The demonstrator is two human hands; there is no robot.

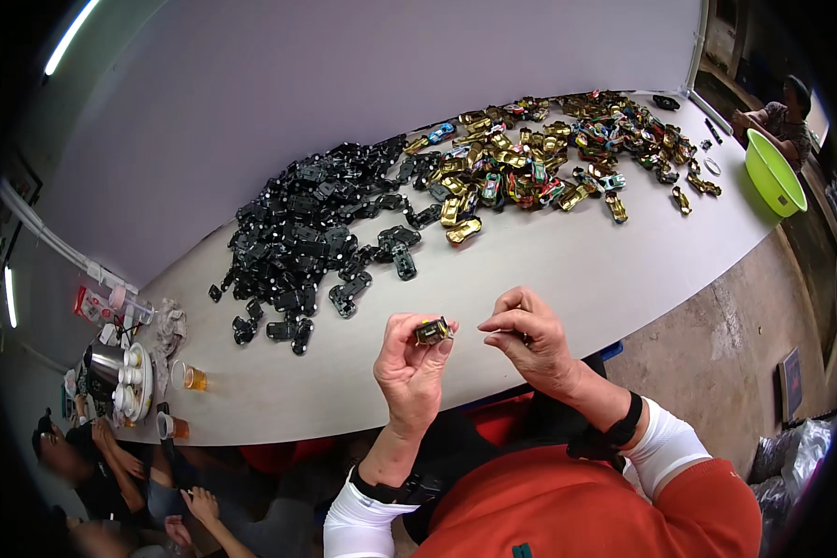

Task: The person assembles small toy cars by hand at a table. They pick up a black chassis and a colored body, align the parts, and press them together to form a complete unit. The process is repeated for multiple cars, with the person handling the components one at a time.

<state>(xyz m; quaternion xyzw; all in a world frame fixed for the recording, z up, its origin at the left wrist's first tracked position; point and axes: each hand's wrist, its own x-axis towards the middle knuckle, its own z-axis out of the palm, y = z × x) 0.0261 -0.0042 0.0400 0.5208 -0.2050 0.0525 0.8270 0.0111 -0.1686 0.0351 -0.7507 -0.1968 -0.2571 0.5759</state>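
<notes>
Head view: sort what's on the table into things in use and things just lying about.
In use:
left hand holding a small gold toy car
right hand pinched beside it
black chassis pile
gold car bodies pile

Lying about:
green basin
tea glasses
metal kettle

Assembly workshop: long table (567, 270) heaped with toy car parts (316, 232).

left hand (411, 365): holds gold toy car (432, 331) | right hand (528, 340): fingers pinched beside it | table (567, 270)

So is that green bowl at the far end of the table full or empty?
Empty, as far as shows: the bowl tilts toward the camera and only bare green inside is visible, though its bottom is partly hidden.
</notes>
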